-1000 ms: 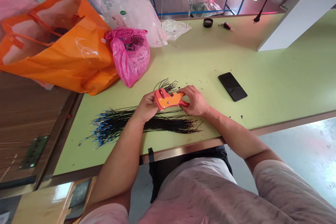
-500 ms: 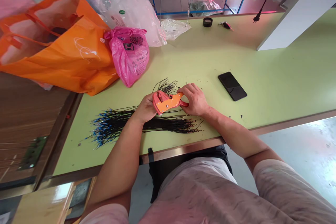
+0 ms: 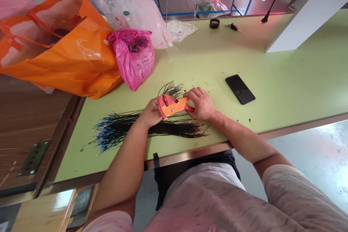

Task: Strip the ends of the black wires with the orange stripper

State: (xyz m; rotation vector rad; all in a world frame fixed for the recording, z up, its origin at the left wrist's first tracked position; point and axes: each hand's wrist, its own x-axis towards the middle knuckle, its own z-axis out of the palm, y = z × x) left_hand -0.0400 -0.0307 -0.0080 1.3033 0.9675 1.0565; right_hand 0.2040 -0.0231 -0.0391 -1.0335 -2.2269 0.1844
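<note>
My right hand (image 3: pixel 201 104) is closed around the red handles of an orange wire stripper (image 3: pixel 172 106), held just above the green table (image 3: pixel 285 79). At the tool's head my left hand (image 3: pixel 151 113) is curled shut; what its fingers pinch is hidden, though thin black wires run beneath it. A long bundle of black wires with blue ends (image 3: pixel 122 130) lies under both hands, its blue tips fanned out to the left. Behind the stripper sits a smaller tuft of black wires (image 3: pixel 171 88).
A black phone (image 3: pixel 240 89) lies to the right of my hands. An orange bag (image 3: pixel 62 50), a pink plastic bag (image 3: pixel 134 56) and clear plastic bags (image 3: pixel 141 11) crowd the back left. A black ring (image 3: pixel 214 23) and keys (image 3: pixel 233 26) rest at the far edge.
The stripper and both hands have shifted a little to the left and its head has tilted slightly. Nothing else has moved.
</note>
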